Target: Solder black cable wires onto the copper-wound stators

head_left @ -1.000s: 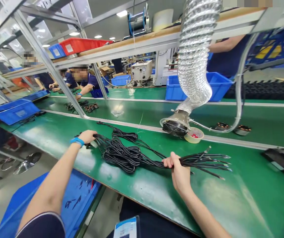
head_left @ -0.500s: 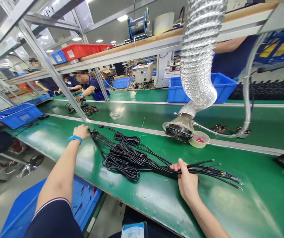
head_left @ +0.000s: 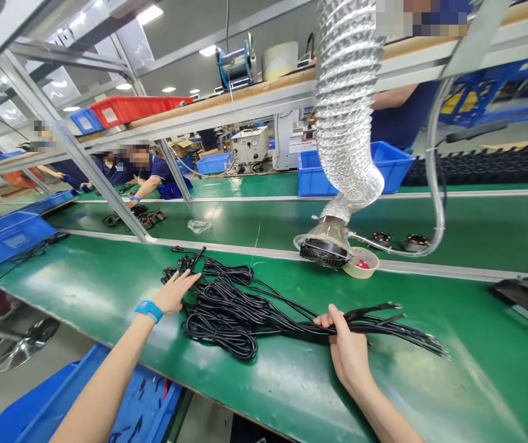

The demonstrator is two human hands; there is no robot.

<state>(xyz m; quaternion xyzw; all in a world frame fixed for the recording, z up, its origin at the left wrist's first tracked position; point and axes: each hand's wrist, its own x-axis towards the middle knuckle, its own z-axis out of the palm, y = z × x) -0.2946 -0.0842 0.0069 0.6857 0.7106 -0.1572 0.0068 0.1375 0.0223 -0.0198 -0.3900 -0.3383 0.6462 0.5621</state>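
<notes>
A bundle of coiled black cables (head_left: 231, 307) lies on the green bench. Around the bundle near its loose wire ends, my right hand (head_left: 349, 351) is closed, and the bared, coloured tips (head_left: 434, 347) fan out to the right past it. My left hand (head_left: 176, 294), wearing a blue wristband (head_left: 149, 311), has its fingers stretched out over the left end of the coils. It is beside the cables' black connectors (head_left: 185, 261), partly covering them; whether it touches the cables I cannot tell.
A fume fan (head_left: 324, 251) on a silver duct (head_left: 349, 111) hangs behind the cables, beside a tape roll (head_left: 360, 263) with red bits inside. A blue bin (head_left: 10, 237) stands at left; another blue bin (head_left: 144, 400) sits below the bench edge. Co-workers sit across the line.
My left hand has let go of the cables' left end and moved right, fingers now spread, leaving the connectors visible. My right hand keeps its hold. The camera view has shifted slightly.
</notes>
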